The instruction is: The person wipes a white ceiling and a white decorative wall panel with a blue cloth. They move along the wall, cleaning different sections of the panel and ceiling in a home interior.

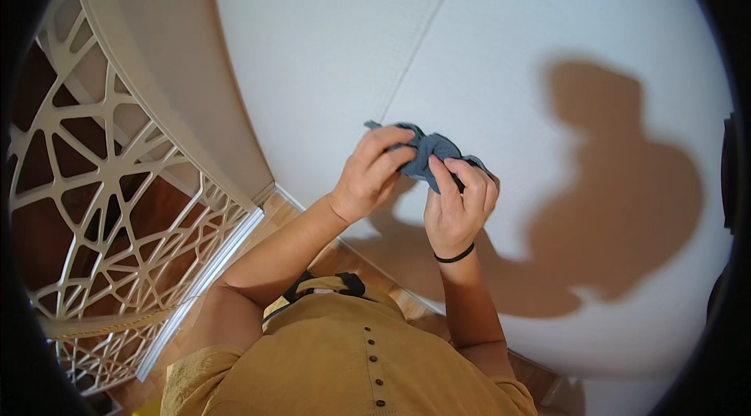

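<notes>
A crumpled dark blue-grey cloth (pixel 418 159) is held up between my two hands, near the centre of the view. My left hand (pixel 375 166) grips its left part, with the fingers curled over the folds and a small end sticking out past them. My right hand (pixel 460 199), with a black band at the wrist, pinches the right part between thumb and fingers. Some of the cloth is hidden behind the fingers of both hands.
A white wall (pixel 328 34) with a seam stands in front, bearing my shadow. On the left is a beige openwork lattice partition (pixel 108 169) with a metal rail (pixel 202 293) at its foot. Wooden flooring (pixel 278 219) shows below.
</notes>
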`<action>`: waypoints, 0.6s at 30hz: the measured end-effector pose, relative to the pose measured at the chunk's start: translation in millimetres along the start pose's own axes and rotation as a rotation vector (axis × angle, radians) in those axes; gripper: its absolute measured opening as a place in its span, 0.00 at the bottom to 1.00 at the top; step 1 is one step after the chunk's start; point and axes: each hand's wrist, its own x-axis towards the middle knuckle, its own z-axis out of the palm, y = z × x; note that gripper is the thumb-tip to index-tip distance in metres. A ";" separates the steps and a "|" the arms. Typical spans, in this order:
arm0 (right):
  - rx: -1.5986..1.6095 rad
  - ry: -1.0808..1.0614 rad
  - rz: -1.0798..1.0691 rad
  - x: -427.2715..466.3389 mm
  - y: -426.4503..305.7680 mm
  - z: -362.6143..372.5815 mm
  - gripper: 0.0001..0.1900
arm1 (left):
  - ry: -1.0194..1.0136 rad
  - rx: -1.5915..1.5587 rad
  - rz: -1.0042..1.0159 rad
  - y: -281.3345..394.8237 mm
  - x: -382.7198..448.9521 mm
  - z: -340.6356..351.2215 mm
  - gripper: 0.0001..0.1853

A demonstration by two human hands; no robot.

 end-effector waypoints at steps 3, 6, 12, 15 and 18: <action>0.033 0.014 -0.053 22.4 -14.2 31.7 0.14 | 0.194 0.129 -0.117 -20.2 5.0 -11.3 0.26; -0.054 -0.059 -0.066 9.7 -35.6 79.1 0.15 | 0.158 0.240 -0.063 -71.8 -12.3 -25.5 0.27; -0.018 -0.274 -0.108 -46.6 -75.9 130.1 0.14 | -0.130 0.175 -0.165 -121.4 -98.5 -64.0 0.24; 0.031 -0.275 -0.065 -38.7 -79.1 132.7 0.13 | -0.169 0.080 -0.129 -130.2 -79.4 -81.7 0.24; -0.073 -0.013 -0.050 40.2 -80.3 119.9 0.12 | -0.038 0.070 0.008 -125.2 6.7 -100.0 0.25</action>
